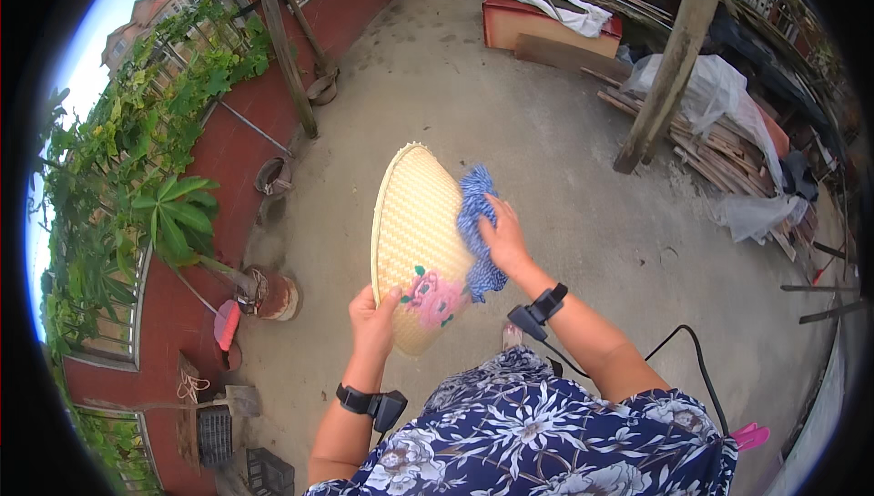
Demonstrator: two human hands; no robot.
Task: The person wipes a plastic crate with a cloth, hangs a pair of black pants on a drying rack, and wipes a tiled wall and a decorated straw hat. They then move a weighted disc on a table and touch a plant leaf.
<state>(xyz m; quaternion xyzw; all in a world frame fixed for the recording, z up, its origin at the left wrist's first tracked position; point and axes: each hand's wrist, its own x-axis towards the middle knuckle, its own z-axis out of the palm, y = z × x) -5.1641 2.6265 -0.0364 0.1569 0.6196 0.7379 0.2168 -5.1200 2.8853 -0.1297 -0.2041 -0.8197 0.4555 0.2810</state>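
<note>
A conical woven straw hat (420,223) is held up in front of me, tilted on its side. Pink flowers with green leaves (433,297) decorate its lower part. My left hand (374,318) grips the hat's rim at the lower left, thumb on the outer face. In my right hand (504,233) is a crumpled blue-and-white cloth (481,223), pressed against the hat's right side near the peak. The fingers of that hand are partly buried in the cloth. The inside of the hat is hidden.
Concrete floor (546,134) lies around me. Wooden posts (672,66) stand ahead on both sides. Planks (724,158) and plastic sheeting (710,90) are heaped at right. Along the red wall (256,107) at left are a potted plant (276,294), a broom (227,325), a shovel (242,400) and crates (270,472).
</note>
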